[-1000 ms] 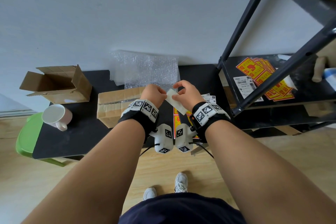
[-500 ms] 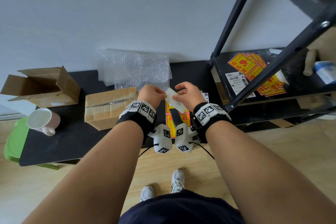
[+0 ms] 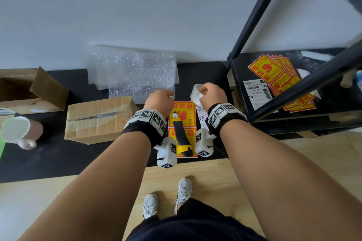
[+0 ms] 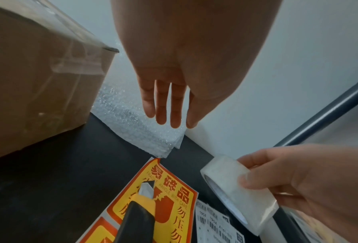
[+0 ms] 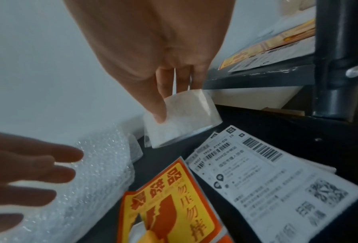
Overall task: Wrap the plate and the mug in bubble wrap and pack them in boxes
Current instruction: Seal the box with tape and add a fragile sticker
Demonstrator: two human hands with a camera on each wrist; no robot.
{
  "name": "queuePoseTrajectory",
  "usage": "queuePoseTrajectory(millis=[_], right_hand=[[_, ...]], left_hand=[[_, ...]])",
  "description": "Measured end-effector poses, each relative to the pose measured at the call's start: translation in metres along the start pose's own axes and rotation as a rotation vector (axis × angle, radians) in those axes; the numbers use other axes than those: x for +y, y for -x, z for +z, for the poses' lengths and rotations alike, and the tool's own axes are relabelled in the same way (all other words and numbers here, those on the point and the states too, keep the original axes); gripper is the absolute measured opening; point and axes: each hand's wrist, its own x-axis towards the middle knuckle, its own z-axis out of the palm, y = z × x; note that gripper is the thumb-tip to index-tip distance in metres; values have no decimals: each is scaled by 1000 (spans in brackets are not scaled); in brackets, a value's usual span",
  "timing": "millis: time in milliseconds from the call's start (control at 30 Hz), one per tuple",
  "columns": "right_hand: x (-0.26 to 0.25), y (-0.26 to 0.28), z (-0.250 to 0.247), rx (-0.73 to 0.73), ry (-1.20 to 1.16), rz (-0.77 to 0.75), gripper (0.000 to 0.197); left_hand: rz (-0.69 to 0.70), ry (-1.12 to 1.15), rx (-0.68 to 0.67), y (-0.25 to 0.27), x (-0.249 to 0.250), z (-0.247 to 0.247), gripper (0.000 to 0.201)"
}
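Both hands have separated: right hand grips the tape roll, left hand, fingers straight, reaches to the bubble wrap. Left of that wrap stands the mug, unwrapped.

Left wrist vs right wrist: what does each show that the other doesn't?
Only the left wrist view shows the taped cardboard box and the yellow-and-black utility knife lying on the fragile sticker. Only the right wrist view shows the shelf post with its bolt and the labels on the shelf behind it. Both show the right hand gripping the clear tape roll, the left hand with fingers straight over the bubble wrap, and the shipping label.
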Motion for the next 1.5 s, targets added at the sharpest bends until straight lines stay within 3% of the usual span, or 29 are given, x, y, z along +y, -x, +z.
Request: queuePoseTrajectory(millis=[133,233,467,600,667,933,1033,1133,1300,1400,1500], right_hand=[[5,-7,2,-17,130,-71,19],[11,-13,11,-142,259,-73,16],[8,-25,15,-332,294,21,25],[-6,-20,11,-207,206,-19,15],[-19,-13,8,-167,146,-45,19],[-83,20,35,-240,-26,-111,20],[-100,35,62,-288,-128,-50,17],[-110,46,90,-358,-204,9,16],[-122,61,106,-422,-217,71,37],[-125,62,111,-359,-313,95,42],[-128,62,115,-257,-412,131,33]], left_hand=[[-20,-44,-32,-15,4,10,36],[-23,-81,-49,-21,5,15,37],[-45,-107,-22,-23,2,10,42],[-18,-106,60,-19,-5,1,41],[-14,-98,127,-14,-11,-9,41],[-81,-158,332,19,-76,-69,46],[-88,-189,326,35,-108,-84,42],[-52,-239,204,46,-131,-87,46],[6,-366,144,53,-148,-75,65],[9,-411,174,55,-151,-69,65],[35,-422,230,55,-154,-67,63]])
